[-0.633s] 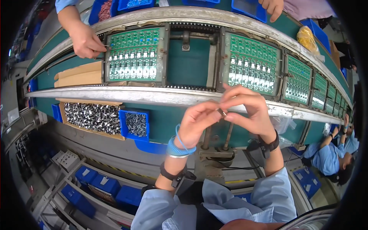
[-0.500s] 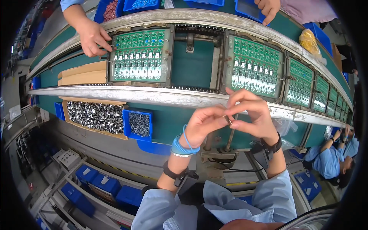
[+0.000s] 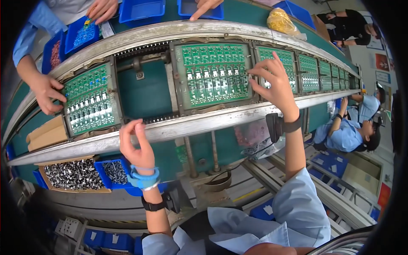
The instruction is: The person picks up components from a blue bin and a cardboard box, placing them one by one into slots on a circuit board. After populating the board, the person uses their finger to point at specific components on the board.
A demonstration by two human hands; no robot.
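Note:
My right hand (image 3: 275,83) reaches over the line with its fingers apart. Its fingertips are at the right edge of a framed panel of green circuit boards (image 3: 216,76); whether they press on the frame I cannot tell. My left hand (image 3: 137,146) hovers by the near metal rail (image 3: 195,120), below the gap between two frames. Thumb and fingers are drawn together there, and anything small between them is hidden. Left of the gap lies another framed circuit-board panel (image 3: 91,100), with blue parts on its upper rows. A co-worker's hand (image 3: 47,94) touches its left edge.
Below the rail stand a cardboard box of black and silver parts (image 3: 73,175) and a blue bin of small dark parts (image 3: 114,172). Across the line are blue bins (image 3: 142,10), a yellow bag (image 3: 281,22) and co-workers' hands. More framed boards (image 3: 309,72) run right.
My hands were together, fingering a small part; now they are apart, the right at the panel's edge, the left by the rail. The view has swung right. A co-worker's other hand now shows over a blue bin.

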